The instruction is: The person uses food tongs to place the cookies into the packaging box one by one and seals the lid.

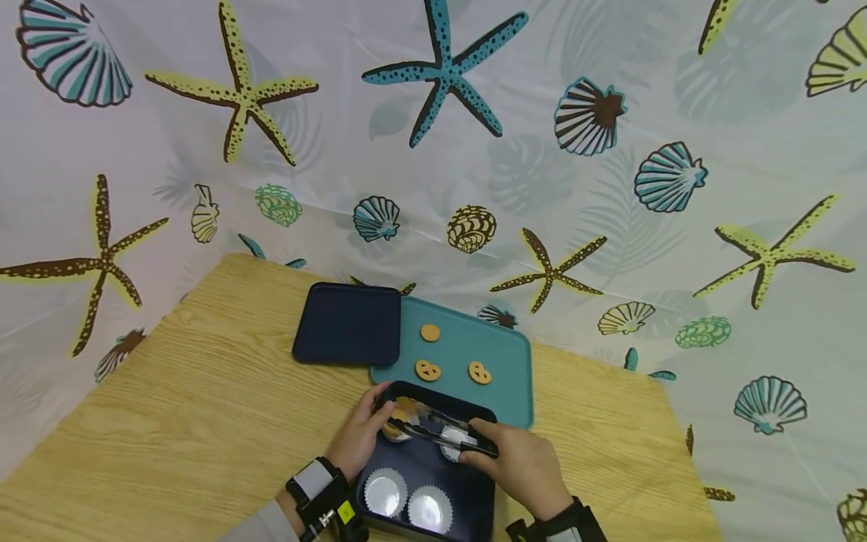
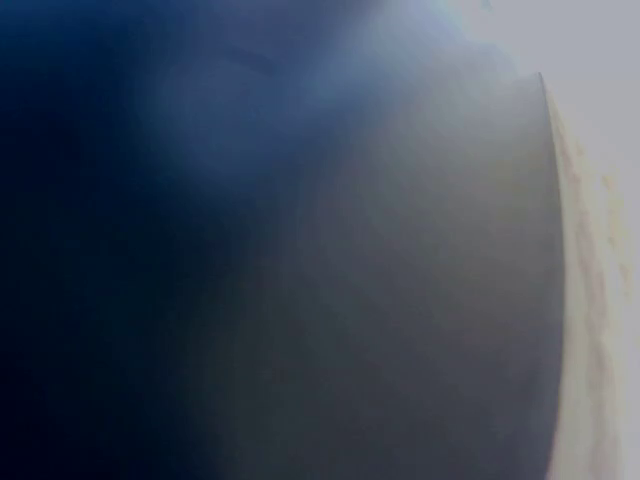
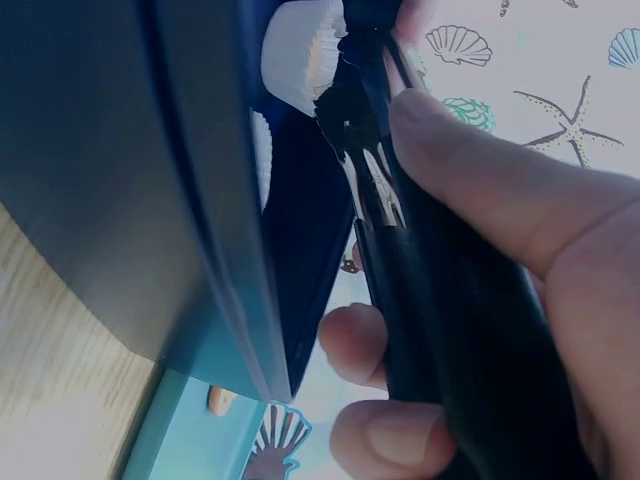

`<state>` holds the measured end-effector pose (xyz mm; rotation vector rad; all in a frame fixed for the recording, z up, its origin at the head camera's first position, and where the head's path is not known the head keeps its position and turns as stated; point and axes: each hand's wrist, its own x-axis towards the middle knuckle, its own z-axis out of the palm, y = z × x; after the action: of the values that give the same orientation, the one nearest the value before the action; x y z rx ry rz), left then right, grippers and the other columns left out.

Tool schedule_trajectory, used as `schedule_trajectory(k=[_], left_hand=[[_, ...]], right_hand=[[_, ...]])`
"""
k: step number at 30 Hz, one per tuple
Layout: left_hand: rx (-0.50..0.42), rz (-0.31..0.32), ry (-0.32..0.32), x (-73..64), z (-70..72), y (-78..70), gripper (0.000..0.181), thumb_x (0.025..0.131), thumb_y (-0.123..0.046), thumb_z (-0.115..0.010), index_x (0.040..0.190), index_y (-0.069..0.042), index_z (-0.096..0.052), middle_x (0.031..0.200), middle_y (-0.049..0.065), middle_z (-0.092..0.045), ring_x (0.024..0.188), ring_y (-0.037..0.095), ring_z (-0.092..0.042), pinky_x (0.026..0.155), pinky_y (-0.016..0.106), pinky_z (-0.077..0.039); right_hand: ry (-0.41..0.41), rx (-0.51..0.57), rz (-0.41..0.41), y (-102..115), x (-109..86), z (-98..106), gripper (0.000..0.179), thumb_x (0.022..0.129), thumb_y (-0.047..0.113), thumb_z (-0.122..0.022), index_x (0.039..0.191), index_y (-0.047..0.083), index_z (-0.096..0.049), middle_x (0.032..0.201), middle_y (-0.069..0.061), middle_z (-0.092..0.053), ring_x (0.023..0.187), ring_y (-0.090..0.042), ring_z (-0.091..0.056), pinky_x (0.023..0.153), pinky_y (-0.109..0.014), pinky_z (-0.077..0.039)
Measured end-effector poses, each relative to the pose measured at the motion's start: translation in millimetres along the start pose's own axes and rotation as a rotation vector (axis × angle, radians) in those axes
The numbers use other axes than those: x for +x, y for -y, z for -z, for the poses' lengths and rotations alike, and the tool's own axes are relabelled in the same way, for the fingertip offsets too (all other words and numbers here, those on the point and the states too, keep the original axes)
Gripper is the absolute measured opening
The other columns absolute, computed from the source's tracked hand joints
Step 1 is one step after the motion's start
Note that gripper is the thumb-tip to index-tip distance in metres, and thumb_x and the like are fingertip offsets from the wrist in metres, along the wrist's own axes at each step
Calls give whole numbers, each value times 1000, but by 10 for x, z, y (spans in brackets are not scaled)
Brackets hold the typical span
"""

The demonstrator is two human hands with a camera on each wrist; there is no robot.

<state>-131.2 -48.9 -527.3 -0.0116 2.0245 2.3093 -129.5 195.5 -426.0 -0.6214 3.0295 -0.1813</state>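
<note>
A navy box (image 1: 423,463) holds several white paper cups, two of them, including a paper cup (image 1: 384,493), at the near end. My left hand (image 1: 355,440) grips the far left corner of the box, thumb over the rim. In my right hand (image 1: 524,459) is a pair of tongs with black handles (image 3: 430,310) and metal arms. Their tips reach over the far left cup, right at the round tan cookies (image 1: 401,423) there. Beneath the tongs, another paper cup (image 1: 452,443) is partly covered. The left wrist view is dark and blurred.
Beyond the box lies a teal tray (image 1: 508,350) with a round cookie (image 1: 430,332) and two pretzel-shaped cookies, one pretzel cookie (image 1: 479,373) at the right. A flat navy tray (image 1: 348,324) overlaps its left side. The wooden table (image 1: 217,376) meets a seashell-patterned curtain (image 1: 325,135).
</note>
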Motion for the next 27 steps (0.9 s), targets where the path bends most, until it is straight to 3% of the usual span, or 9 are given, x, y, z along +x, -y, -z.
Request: schedule_trajectory(k=[4, 10, 17, 27], left_hand=[[4, -2, -7, 10, 2, 1, 53, 110, -20, -44, 155, 2, -29, 148, 28, -43, 142, 45, -35, 117, 60, -23], [-5, -13, -1, 8, -9, -19, 54, 110, -21, -44, 155, 4, -27, 155, 29, -33, 140, 46, -37, 116, 60, -24], [-9, -10, -1, 14, -23, -28, 55, 110, -21, -45, 156, 4, -26, 157, 30, -30, 147, 46, -26, 118, 60, -22], [5, -37, -22, 1, -28, -6, 52, 109, -17, -45, 154, 6, -29, 156, 29, -33, 146, 45, -28, 118, 58, -23]], right_hand=[[-13, -14, -1, -2, -6, 14, 55, 80, 58, -77, 124, 24, -74, 99, -5, -77, 56, -12, -58, 41, -29, -32], [7, -18, -14, -14, -26, 11, 55, 80, 58, -77, 124, 25, -74, 103, -4, -76, 62, -15, -64, 42, -28, -35], [-33, -20, -23, -60, -81, 120, 58, 80, 59, -76, 126, 25, -73, 97, -5, -77, 46, -9, -45, 41, -28, -28], [-132, 39, -44, -211, -27, 216, 57, 82, 54, -77, 129, 21, -72, 96, -5, -77, 44, -7, -39, 40, -27, -24]])
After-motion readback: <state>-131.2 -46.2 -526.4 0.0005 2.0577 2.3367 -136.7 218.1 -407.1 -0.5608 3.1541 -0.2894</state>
